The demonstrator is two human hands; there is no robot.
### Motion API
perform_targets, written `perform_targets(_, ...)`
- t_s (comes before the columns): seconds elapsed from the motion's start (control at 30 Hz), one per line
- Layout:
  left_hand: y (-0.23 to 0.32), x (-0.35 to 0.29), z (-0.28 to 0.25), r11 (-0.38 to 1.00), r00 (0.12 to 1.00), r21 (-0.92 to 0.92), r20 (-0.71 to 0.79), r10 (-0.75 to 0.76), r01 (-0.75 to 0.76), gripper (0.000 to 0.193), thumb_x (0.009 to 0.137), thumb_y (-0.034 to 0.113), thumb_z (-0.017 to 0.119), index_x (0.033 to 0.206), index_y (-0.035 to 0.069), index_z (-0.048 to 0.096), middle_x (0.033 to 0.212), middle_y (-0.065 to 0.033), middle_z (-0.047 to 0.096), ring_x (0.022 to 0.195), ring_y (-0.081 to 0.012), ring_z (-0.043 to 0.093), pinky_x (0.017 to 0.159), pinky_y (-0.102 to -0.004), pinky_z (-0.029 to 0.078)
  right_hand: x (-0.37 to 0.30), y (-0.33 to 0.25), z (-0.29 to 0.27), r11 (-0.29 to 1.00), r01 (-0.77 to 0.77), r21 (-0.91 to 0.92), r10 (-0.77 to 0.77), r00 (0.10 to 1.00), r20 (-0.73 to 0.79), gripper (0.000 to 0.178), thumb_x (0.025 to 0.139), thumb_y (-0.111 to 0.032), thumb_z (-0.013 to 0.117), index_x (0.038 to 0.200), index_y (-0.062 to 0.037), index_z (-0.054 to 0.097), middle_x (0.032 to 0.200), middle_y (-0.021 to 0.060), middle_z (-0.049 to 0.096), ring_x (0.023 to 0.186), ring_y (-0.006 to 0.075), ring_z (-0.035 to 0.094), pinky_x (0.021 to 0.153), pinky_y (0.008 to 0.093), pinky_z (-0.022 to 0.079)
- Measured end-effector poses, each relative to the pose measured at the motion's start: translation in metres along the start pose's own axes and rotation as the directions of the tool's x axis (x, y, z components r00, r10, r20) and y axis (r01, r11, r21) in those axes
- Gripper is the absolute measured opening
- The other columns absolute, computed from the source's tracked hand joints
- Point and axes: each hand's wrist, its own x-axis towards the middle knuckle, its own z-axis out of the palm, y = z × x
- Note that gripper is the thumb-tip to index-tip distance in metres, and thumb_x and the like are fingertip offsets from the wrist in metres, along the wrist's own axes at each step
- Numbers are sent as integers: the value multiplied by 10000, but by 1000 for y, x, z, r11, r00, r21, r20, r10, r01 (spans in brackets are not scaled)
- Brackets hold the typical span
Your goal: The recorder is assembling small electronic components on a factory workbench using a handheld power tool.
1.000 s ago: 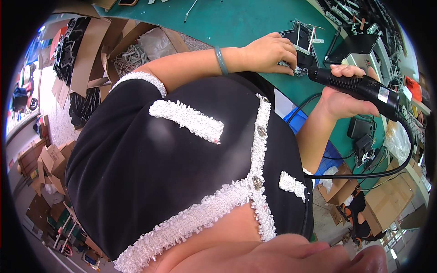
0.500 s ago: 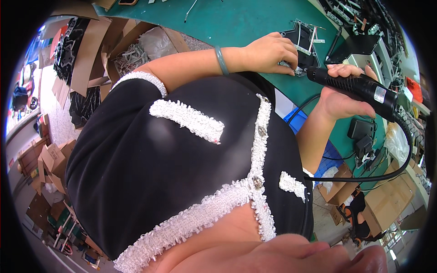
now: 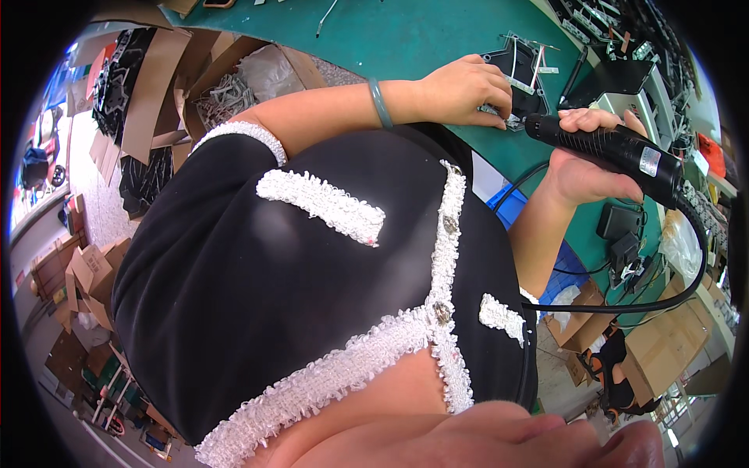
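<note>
My right hand point(image 3: 597, 160) is wrapped round a black corded electric screwdriver point(image 3: 616, 156), whose narrow end points left toward a black framed part. Its cable point(image 3: 694, 273) bends down from the back end and runs left under my forearm. My left hand point(image 3: 470, 92) has its fingers curled down over the near left edge of the black part point(image 3: 530, 84), which lies on the green table with thin white metal strips on it. What the left fingertips pinch is partly hidden behind the hand.
The green table point(image 3: 406, 47) reaches to the far edge. Behind the screwdriver stands a black-topped metal box point(image 3: 616, 82), with several black parts in a pile point(image 3: 593, 23) beyond. Power adapters point(image 3: 620, 222) lie at the right. Cardboard boxes point(image 3: 667, 343) stand at both sides.
</note>
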Motion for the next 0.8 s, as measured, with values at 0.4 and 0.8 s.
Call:
perform_targets(0.4,2,-5,2,998,999,60,-4,34,-34,106,820,272,706,849,173,682,976,44,651,1009,-155,586,843,-335,420,-2,0,12,993,-47,-107,53,997,51,990,713,-882,326,1163,-12,473,717,126,584,562,222,573,577,384,539)
perform_targets(0.8,1,-4,7,996,996,36,-40,78,-77,133,836,304,663,840,171,669,897,37,625,939,-158,579,814,-334,398,-9,-2,14,989,-34,-144,50,993,107,978,690,-888,352,1099,-9,486,720,134,587,561,231,579,584,385,541)
